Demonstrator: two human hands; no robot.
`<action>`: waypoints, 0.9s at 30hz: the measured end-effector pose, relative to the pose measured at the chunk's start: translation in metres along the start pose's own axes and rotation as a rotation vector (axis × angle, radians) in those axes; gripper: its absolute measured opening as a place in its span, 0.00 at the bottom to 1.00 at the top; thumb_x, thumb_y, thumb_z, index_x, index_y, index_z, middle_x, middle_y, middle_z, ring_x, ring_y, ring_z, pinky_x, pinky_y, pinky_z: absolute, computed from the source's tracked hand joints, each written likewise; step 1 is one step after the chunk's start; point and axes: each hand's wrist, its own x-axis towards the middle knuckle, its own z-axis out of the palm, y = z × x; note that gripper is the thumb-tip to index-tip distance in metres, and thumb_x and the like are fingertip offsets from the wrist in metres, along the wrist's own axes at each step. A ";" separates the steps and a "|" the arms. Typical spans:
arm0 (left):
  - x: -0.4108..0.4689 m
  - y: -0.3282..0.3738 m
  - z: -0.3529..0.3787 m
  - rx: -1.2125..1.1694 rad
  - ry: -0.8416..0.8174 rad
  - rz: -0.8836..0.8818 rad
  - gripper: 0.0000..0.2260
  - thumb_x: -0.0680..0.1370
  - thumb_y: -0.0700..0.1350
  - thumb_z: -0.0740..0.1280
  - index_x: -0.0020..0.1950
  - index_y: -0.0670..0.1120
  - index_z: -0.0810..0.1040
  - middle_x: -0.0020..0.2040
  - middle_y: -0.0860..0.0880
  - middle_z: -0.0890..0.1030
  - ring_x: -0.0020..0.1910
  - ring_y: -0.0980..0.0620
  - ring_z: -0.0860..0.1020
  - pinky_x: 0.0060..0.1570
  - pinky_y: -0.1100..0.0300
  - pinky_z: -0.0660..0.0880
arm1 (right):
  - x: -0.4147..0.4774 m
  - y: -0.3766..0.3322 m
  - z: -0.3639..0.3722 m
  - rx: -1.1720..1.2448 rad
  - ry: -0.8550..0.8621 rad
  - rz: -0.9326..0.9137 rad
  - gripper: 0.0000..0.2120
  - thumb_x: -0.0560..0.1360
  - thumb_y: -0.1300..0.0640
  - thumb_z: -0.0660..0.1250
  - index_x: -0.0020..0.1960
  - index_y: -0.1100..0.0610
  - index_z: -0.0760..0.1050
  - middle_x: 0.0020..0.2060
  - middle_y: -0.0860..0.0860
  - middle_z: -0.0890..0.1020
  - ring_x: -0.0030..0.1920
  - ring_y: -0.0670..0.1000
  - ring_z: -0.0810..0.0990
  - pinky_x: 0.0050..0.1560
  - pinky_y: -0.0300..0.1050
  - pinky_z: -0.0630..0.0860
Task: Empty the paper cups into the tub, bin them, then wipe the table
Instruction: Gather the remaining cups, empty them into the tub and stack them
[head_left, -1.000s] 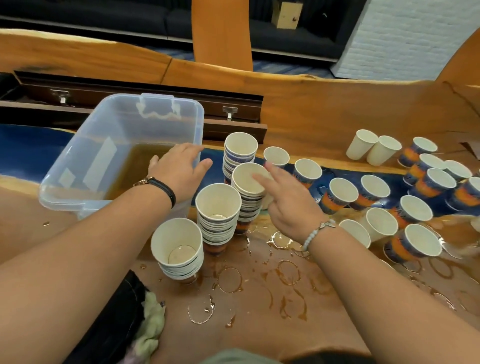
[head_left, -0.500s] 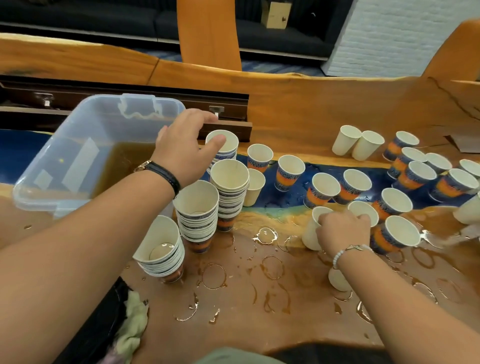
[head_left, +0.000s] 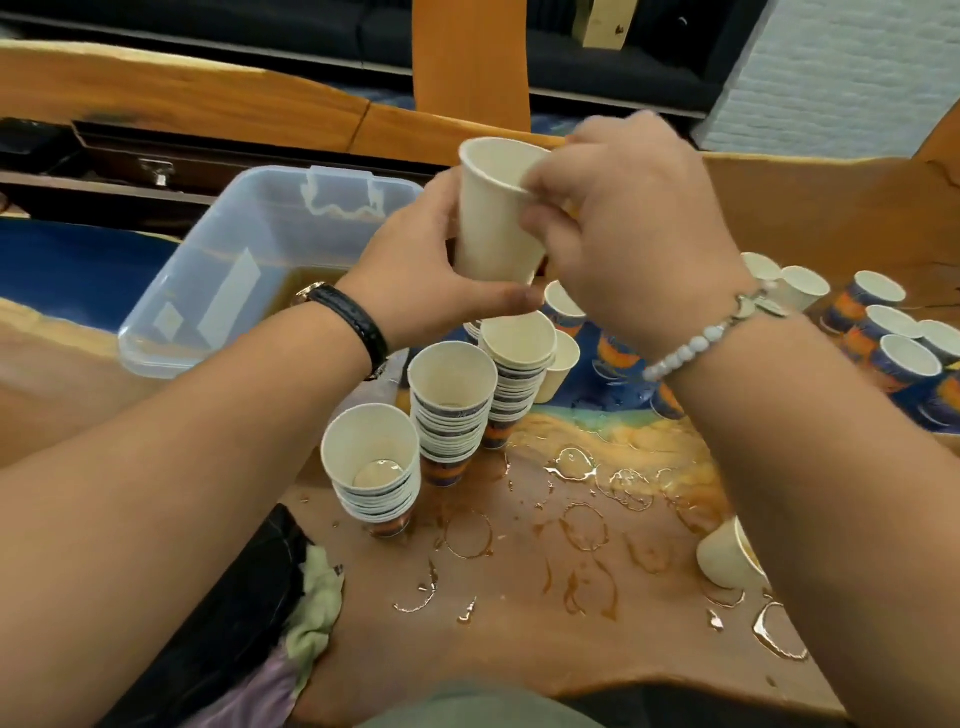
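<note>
A: Where the two hands meet in the upper middle of the frame, what is held?

B: A plain white paper cup is held in the air between them. Its lower part is gripped by the left hand, whose fingers are curled round it, with the thumb laid under the base. Its rim is pinched by the fingers of the right hand. The cup is tilted, its mouth turned to the upper left. It is held above the stacks and just right of the tub.

A: Can any writing be read?

B: None can be made out. An orange and blue print is carried by the patterned cups at the right edge, but it is too small to be read. Pale patches on the tub's wall are likewise unreadable.

A: What is held in the containers?

B: Brown liquid is seen in the bottom of the clear plastic tub at the upper left. Three stacks of nested cups are set in a slanting row on the bench below the hands. A little liquid is seen in the top cup of the lowest stack. A tipped white cup is seen at the lower right, partly hidden by the right forearm. Wet brown rings are spread over the bench, and a crumpled cloth is laid at the lower left.
</note>
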 end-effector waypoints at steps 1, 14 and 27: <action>-0.001 -0.002 -0.003 -0.006 0.068 -0.024 0.40 0.61 0.54 0.80 0.69 0.52 0.65 0.59 0.57 0.76 0.56 0.58 0.75 0.51 0.65 0.74 | 0.006 -0.009 0.003 0.031 0.000 -0.026 0.12 0.79 0.53 0.59 0.57 0.55 0.79 0.53 0.53 0.77 0.55 0.55 0.69 0.46 0.42 0.58; -0.028 -0.084 -0.081 0.365 0.051 -0.342 0.34 0.66 0.45 0.78 0.67 0.50 0.65 0.55 0.50 0.73 0.53 0.47 0.72 0.48 0.52 0.71 | -0.003 -0.068 0.112 0.286 -0.448 0.018 0.21 0.82 0.52 0.56 0.72 0.58 0.66 0.70 0.53 0.69 0.70 0.53 0.65 0.69 0.45 0.60; -0.024 -0.085 -0.117 0.782 -0.254 -0.476 0.30 0.66 0.51 0.78 0.65 0.47 0.72 0.50 0.49 0.74 0.49 0.49 0.72 0.48 0.54 0.71 | -0.009 -0.080 0.128 0.203 -0.618 -0.036 0.20 0.83 0.52 0.50 0.73 0.54 0.64 0.76 0.50 0.59 0.76 0.51 0.54 0.74 0.48 0.47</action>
